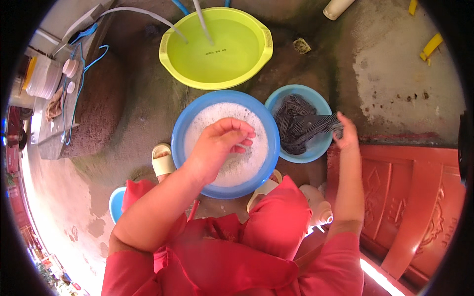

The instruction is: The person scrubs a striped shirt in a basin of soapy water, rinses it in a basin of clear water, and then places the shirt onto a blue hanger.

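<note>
My left hand (226, 142) is above the blue basin (179, 146), which holds foamy, sudsy water (244, 174). Its fingers are loosely curled with nothing seen between them. To the right, my right hand (346, 129) grips one end of a dark striped cloth (300, 124) at the right rim of a smaller light-blue basin (303, 157). The rest of the cloth lies bunched in that basin, and a stretch of it is drawn out to my fingers.
Beyond the blue basin stands a yellow-green tub (222, 81) of water with hoses (203, 22) running in. A floor drain (302, 46) is to its right. Blue hangers (86, 68) lie on a ledge at left. A red carved wooden panel (400, 199) stands at right.
</note>
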Available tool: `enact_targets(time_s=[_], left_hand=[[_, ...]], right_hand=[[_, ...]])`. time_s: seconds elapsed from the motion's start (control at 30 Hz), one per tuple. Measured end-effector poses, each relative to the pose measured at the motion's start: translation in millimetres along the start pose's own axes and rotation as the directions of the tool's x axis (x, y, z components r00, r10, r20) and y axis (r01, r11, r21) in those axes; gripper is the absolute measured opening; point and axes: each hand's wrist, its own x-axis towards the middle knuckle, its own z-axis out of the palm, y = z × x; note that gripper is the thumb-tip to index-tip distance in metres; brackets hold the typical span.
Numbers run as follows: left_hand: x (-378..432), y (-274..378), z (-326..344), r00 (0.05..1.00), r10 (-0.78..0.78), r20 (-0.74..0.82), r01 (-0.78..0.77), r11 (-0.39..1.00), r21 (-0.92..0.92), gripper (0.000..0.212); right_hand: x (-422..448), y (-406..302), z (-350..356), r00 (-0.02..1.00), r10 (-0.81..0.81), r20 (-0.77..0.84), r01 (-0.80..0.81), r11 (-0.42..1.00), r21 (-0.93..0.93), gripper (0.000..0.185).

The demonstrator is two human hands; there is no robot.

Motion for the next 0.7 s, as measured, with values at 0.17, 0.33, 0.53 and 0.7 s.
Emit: enact_targets(time_s=[0.17, 0.33, 0.53, 0.7], left_hand=[[-1, 9, -11, 0.993, 0.110, -0.037, -0.109, 0.994, 0.021, 0.011], [-5, 18, -17, 0.982, 0.160, -0.095, -0.160, 0.987, 0.006, 0.010], [-3, 22, -20, 0.980, 0.164, -0.116, -0.165, 0.986, -0.006, 0.010], [-4, 21, -15, 0.986, 0.149, -0.080, -0.148, 0.989, 0.022, 0.010]], right_hand=[[-57, -138, -4, 0.983, -0.150, -0.110, 0.171, 0.961, 0.219, 0.013], [-120, -288, -30, 0.896, -0.426, -0.128, 0.443, 0.829, 0.340, 0.002], [-146, -423, -49, 0.644, -0.692, -0.326, 0.755, 0.505, 0.418, 0.017], [-138, -407, -46, 0.226, -0.974, -0.020, 0.914, 0.219, -0.343, 0.022]])
